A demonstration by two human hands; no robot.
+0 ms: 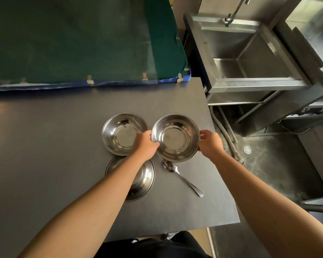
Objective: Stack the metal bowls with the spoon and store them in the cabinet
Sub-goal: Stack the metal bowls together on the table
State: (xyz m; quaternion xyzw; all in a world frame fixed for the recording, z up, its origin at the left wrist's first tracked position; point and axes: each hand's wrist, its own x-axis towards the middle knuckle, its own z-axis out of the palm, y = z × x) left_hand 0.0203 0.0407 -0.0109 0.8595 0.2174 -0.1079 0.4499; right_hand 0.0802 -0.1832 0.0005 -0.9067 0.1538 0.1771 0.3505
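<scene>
3 metal bowls are in the head view, the only view I have, and none of them is stacked yet, so I judge the task is only at its beginning.

My left hand [145, 144] and my right hand [211, 144] grip the right bowl [175, 137] by its rim, one hand on each side, fingers closed on the edge. I cannot tell for sure if this bowl is already lifted or is resting on the table [45, 146]; it seems to be a little above it. The far left bowl [119, 134] stands upright just beside it, with the rims almost touching behind my left hand. The near left bowl [142, 180] is closer to me and is partly hidden under my left forearm. The spoon [182, 176] lies flat on the table, near the held bowl on its near side, with the handle pointing near and right.

What is left, as I judge it: to nest the 3 bowls, to put the spoon in, and to carry all to the cabinet. No cabinet shows in this view.

The bowls are shiny steel, round, with a flat bottom and a thin rolled rim, and look empty and clean. A steel sink [250, 58] stands far right.
</scene>
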